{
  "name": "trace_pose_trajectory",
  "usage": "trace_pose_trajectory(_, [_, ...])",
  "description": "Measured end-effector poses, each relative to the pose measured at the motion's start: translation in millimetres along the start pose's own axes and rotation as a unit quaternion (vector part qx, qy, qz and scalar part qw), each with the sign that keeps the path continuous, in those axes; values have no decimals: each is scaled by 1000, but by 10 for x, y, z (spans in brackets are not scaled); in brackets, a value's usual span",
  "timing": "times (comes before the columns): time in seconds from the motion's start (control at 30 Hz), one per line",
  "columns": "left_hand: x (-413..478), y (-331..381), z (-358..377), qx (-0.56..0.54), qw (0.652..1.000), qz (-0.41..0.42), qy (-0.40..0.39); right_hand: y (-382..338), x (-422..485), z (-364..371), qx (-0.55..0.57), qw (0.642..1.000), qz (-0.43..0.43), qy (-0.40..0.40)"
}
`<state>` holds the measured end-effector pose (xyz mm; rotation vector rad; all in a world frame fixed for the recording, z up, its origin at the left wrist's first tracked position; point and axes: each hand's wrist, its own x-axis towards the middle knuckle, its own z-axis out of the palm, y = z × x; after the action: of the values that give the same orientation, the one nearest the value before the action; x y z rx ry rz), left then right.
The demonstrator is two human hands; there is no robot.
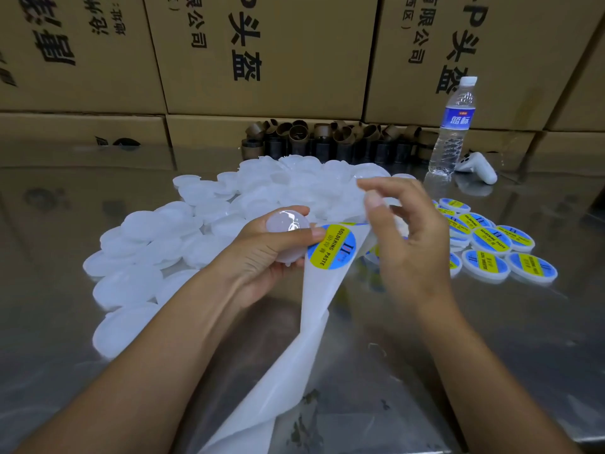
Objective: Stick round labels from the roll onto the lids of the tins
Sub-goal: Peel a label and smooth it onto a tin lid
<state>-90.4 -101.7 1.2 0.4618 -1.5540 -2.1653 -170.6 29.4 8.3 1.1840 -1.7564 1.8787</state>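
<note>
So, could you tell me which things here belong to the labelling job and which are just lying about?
Job: plain white round tin held in the left hand; round blue and yellow label; white backing strip; pile of unlabelled white tins; labelled tins on the right.
Lying about: clear plastic water bottle; white handheld controller; brown cardboard cores; stacked cardboard boxes.

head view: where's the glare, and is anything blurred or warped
Head view: a bright glare spot sits on the plain white lid in the left hand; head view: the fingertips of the right hand are smeared by motion blur; head view: the steel table mirrors the cartons, whose edges lean from wide-angle distortion.
</note>
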Motion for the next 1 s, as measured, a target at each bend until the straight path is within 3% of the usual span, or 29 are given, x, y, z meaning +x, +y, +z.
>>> trace_pose_trajectory(0.1, [3, -2, 1, 10, 1000, 15, 10, 26, -38, 26, -91, 994, -44, -46])
trace_pose_trajectory(0.23, [20, -9, 11, -26, 999, 14, 28, 92, -51, 23, -152, 982, -24, -105])
trace_pose_trajectory(0.47, [25, -27, 8, -87, 996, -15, 2, 148, -35, 19, -165, 979, -7, -120])
trace_pose_trajectory(1.0, [24, -34, -22, -104, 991, -79, -29, 115, -52, 0, -161, 979, -42, -114])
